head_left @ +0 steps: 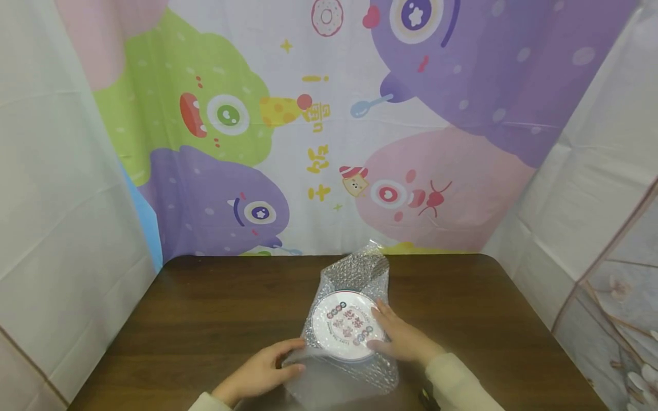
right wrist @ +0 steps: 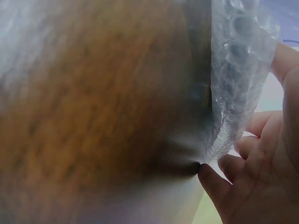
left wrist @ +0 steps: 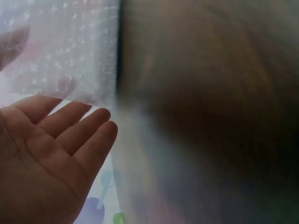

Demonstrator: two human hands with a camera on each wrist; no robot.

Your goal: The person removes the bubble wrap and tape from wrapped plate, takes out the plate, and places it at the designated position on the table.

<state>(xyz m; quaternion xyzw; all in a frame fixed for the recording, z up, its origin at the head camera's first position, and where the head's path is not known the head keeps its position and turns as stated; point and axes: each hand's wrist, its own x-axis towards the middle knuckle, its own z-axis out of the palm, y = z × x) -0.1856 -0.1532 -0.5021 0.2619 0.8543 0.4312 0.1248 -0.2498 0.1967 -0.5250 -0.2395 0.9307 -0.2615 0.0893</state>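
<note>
A round white disc with red print and a coloured rim lies face up on a sheet of bubble wrap; whether it is a plate or a lid I cannot tell. My left hand is at the wrap's left edge, and in the left wrist view its fingers are nearly straight beside the bubble wrap. On the disc's right side rests my right hand, fingers spread. The right wrist view has its fingers loosely bent along the wrap's edge.
The dark wooden table extends to both sides. Behind it hangs a cartoon-printed curtain, and pale cloths flank the table. A small dark item lies by the right sleeve, partly hidden at the near edge.
</note>
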